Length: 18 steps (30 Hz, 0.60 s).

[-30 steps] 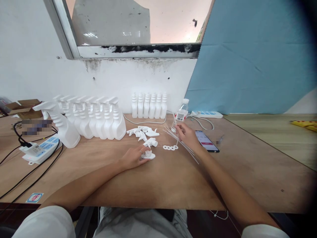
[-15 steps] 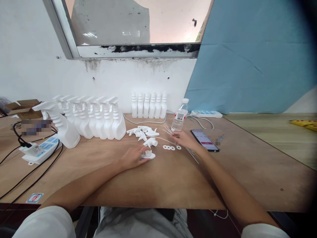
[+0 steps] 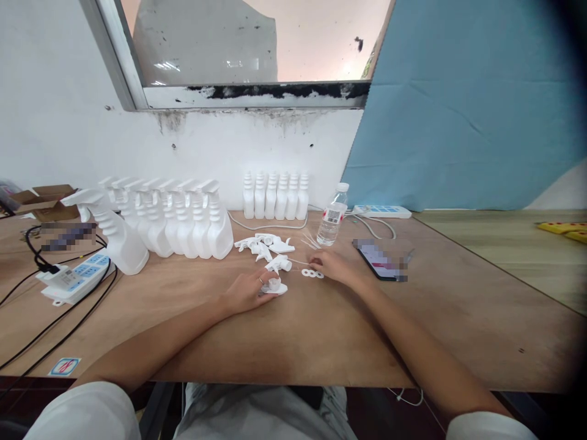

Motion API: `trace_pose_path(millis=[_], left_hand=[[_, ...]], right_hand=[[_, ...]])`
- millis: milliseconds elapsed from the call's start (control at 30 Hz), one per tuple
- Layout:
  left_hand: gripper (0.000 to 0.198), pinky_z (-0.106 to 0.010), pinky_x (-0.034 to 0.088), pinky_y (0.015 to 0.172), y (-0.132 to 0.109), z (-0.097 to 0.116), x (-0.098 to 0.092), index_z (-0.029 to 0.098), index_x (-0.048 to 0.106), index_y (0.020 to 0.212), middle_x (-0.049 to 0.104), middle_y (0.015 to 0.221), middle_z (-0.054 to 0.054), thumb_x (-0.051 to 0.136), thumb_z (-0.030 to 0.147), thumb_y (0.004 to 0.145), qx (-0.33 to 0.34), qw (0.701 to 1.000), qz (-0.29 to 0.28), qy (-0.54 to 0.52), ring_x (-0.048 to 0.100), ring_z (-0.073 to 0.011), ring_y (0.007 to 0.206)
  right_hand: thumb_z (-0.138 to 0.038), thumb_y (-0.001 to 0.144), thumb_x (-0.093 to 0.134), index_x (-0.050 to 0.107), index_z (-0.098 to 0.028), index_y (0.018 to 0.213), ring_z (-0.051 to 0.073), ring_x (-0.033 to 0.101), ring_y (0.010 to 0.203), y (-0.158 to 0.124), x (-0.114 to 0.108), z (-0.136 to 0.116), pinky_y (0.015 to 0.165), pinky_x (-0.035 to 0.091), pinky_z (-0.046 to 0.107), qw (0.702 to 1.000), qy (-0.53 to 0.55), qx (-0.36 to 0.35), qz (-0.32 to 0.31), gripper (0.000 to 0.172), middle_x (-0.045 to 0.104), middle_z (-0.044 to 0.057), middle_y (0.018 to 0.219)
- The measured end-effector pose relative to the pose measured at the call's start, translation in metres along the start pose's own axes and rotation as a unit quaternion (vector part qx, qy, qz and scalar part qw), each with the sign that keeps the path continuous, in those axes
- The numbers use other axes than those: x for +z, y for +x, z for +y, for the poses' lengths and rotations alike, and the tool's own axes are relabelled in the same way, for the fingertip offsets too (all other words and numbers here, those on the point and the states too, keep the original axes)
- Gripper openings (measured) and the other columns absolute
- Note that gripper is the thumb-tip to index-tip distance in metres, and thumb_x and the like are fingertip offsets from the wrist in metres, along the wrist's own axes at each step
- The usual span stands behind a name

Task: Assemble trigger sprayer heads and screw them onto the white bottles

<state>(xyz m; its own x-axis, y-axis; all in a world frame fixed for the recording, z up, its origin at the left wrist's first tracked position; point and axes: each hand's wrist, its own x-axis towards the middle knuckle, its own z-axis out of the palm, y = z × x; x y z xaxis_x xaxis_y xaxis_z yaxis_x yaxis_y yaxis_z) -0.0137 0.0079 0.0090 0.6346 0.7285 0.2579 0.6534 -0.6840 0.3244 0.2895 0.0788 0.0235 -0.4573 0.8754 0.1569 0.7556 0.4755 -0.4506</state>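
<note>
A white trigger spray head [image 3: 274,286] rests low on the table, and my left hand [image 3: 247,292] is closed around its near side. The fingers of my right hand [image 3: 334,267] are pinched together at the end of a thin white tube [image 3: 299,263]. Beside those fingertips lie several flat white washers [image 3: 312,274], partly covered by the hand. Just beyond my left hand is another spray head [image 3: 279,263], with a loose pile of spray heads [image 3: 263,244] behind it. More thin tubes [image 3: 310,241] show past my right hand, their near ends hidden.
White spray bottles with heads [image 3: 197,226] stand at left; headless bottles [image 3: 275,198] line the wall. A water bottle [image 3: 333,217] and phone [image 3: 378,260] are at right. Power strips [image 3: 82,275] and black cables lie left; a cardboard box [image 3: 48,201] sits farther back.
My right hand has moved left and slightly nearer, from the tubes by the water bottle to the washers, covering one. My left hand has stayed on the spray head.
</note>
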Motion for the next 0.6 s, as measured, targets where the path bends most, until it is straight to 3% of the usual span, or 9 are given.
trace_pose_path(millis=[267, 433, 600], left_hand=[[0.043, -0.030, 0.049, 0.077, 0.000, -0.002, 0.002, 0.024, 0.048, 0.126, 0.066, 0.115, -0.004, 0.059, 0.044, 0.090, -0.009, 1.000, 0.003, -0.007, 0.065, -0.0209, 0.095], [0.057, -0.031, 0.051, 0.079, 0.001, -0.002, 0.003, 0.025, 0.042, 0.137, 0.066, 0.116, -0.005, 0.063, 0.043, 0.088, -0.025, 0.999, 0.007, -0.020, 0.065, -0.0211, 0.096], [0.062, -0.030, 0.051, 0.084, 0.000, -0.003, 0.008, 0.026, 0.042, 0.141, 0.066, 0.116, -0.005, 0.066, 0.042, 0.086, -0.031, 0.998, 0.040, -0.040, 0.065, -0.0205, 0.097]], right_hand=[[-0.014, 0.067, 0.060, 0.055, -0.019, 0.056, 0.012, 0.044, 0.054, 0.000, -0.001, -0.006, 0.055, 0.030, 0.024, 0.998, 0.040, 0.011, 0.052, 0.013, 0.055, 0.000, 0.057], [-0.023, 0.071, 0.056, 0.051, -0.020, 0.072, 0.014, 0.054, 0.057, 0.000, -0.001, -0.029, 0.054, 0.039, 0.025, 0.981, 0.161, 0.007, 0.104, 0.007, 0.057, -0.001, 0.064], [-0.042, 0.084, 0.049, 0.044, -0.021, 0.083, 0.017, 0.068, 0.066, -0.001, 0.018, -0.059, 0.062, 0.054, 0.032, 0.947, 0.307, -0.037, 0.085, 0.021, 0.067, 0.004, 0.084]])
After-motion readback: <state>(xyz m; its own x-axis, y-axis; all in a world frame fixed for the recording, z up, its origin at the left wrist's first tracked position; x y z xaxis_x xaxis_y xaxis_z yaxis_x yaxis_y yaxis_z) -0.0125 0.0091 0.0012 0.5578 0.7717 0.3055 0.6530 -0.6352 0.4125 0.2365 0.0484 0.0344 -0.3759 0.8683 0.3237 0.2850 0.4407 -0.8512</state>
